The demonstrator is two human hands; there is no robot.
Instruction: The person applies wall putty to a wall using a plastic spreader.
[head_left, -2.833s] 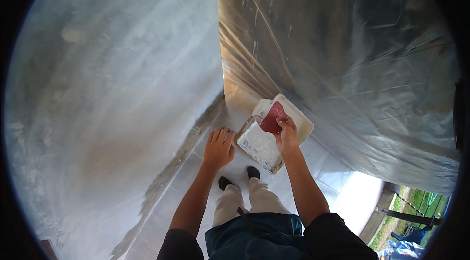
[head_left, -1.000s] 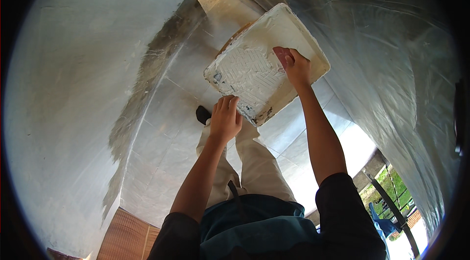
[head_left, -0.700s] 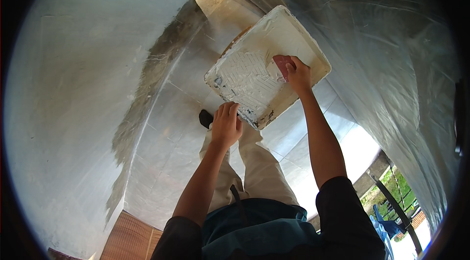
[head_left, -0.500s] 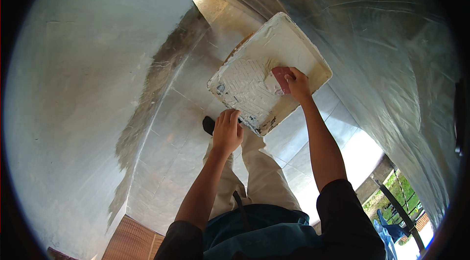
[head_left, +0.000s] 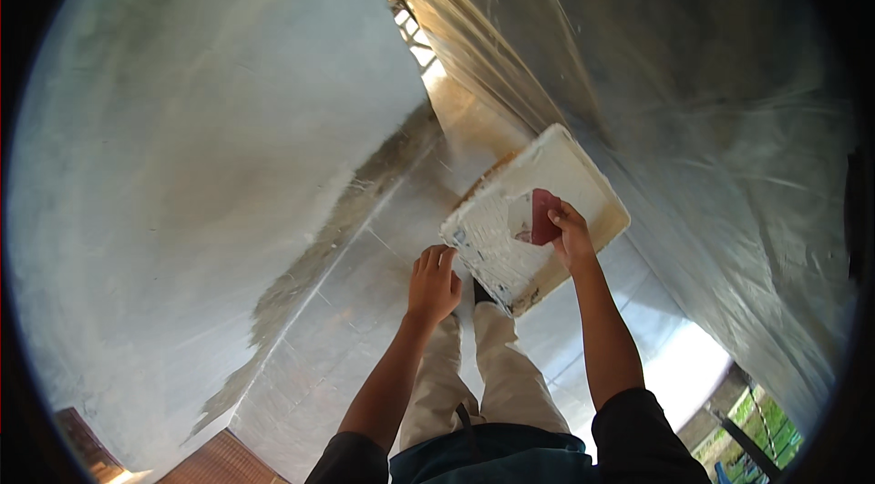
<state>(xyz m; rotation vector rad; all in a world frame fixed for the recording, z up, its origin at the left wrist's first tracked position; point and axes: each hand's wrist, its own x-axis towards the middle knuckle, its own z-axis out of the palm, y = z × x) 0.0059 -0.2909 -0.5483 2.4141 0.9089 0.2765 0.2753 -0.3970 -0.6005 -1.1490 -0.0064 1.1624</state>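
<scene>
wall side: on your left is a grey wall, with a darker rough band along its bottom edge.
sheet side: on your right hangs a clear plastic sheet; its folds come near to the far right edge of the tray in this view.
floor: grey tiles show between your left hand and the wall, so on this side there is room for moving.
tray: the tray is in front of you, turned at an angle, with white paste inside and on its rim.
right hand: your right hand pinches the red scraper over the tray, inside its edges.
left hand: your left hand has bent fingers, close together, at the left corner of the tray; if they grip the rim, you cannot tell.
</scene>
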